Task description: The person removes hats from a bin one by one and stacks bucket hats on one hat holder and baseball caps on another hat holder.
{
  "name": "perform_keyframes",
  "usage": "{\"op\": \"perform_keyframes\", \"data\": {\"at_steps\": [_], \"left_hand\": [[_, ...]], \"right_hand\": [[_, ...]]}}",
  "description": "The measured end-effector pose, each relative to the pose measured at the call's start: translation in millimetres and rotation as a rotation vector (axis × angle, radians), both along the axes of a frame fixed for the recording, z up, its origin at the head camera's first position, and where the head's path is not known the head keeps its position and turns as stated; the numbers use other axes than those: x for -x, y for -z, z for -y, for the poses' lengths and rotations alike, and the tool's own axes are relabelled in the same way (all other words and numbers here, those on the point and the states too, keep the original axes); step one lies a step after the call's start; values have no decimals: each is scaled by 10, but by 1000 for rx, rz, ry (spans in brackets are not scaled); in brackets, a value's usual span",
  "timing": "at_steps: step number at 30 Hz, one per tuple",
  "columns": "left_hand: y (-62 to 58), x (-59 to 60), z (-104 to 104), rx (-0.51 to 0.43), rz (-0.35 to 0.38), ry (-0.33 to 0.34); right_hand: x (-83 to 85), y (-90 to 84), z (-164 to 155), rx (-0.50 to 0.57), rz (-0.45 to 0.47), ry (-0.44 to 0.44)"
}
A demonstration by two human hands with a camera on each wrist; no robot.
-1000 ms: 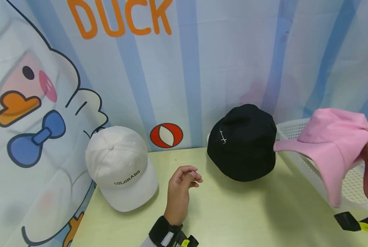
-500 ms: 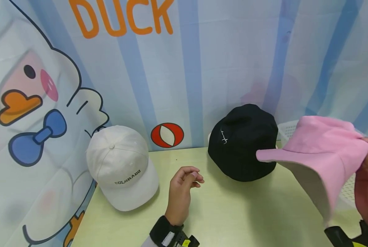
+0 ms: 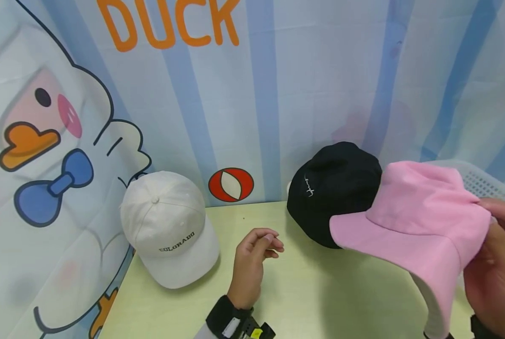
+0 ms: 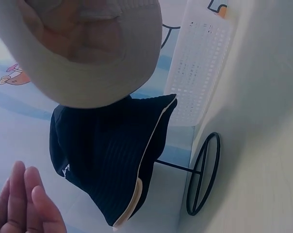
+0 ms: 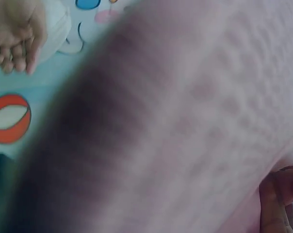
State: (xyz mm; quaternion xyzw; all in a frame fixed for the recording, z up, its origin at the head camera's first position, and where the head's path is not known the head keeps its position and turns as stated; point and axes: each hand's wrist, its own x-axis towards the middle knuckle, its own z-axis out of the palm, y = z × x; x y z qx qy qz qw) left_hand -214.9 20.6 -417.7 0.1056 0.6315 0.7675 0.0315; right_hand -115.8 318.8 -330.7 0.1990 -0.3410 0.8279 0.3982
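Note:
My right hand (image 3: 496, 273) pinches the back edge of a pink bucket hat (image 3: 418, 212), thumb and fingers at its side. The hat is held up with its wide brim pointing left, overlapping a black bucket hat (image 3: 333, 183) in the head view. From the left wrist, the pink hat's pale brim underside (image 4: 83, 85) shows above the black one. Much of the right wrist view is filled by blurred pink cloth (image 5: 185, 126). My left hand (image 3: 250, 268) hovers over the table with loosely bent fingers and holds nothing.
A white cap (image 3: 163, 221) lettered COLORADO stands at the left. The black hat sits on a black wire stand (image 4: 203, 174). Behind the pink hat is a white perforated basket (image 3: 490, 181). A printed duck curtain (image 3: 320, 70) backs the pale table (image 3: 299, 301).
The right hand has carried the pink bucket hat leftward from over the basket to in front of the black hat's right side. The left hand has stayed nearly still.

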Motion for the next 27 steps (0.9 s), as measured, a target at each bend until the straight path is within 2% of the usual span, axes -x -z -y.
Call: {"op": "perform_keyframes", "data": {"at_steps": [5, 7, 12, 16, 19, 22, 27], "left_hand": [[7, 8, -23, 16, 80, 73], [5, 5, -22, 24, 115, 114], [-30, -20, -8, 27, 154, 214], [-54, -28, 3, 10, 184, 271], [-57, -21, 20, 4, 196, 298], [-45, 0, 40, -3, 198, 323], [-31, 51, 107, -44, 201, 328]], "right_hand": [[-30, 5, 168, 45, 24, 30], [-55, 9, 248, 7, 46, 69], [-114, 25, 459, -13, 53, 84], [-114, 53, 579, -63, -28, -12], [-91, 84, 643, -156, -112, -108], [-73, 108, 694, -243, -159, -167], [-53, 127, 718, -393, -179, -161]]}}
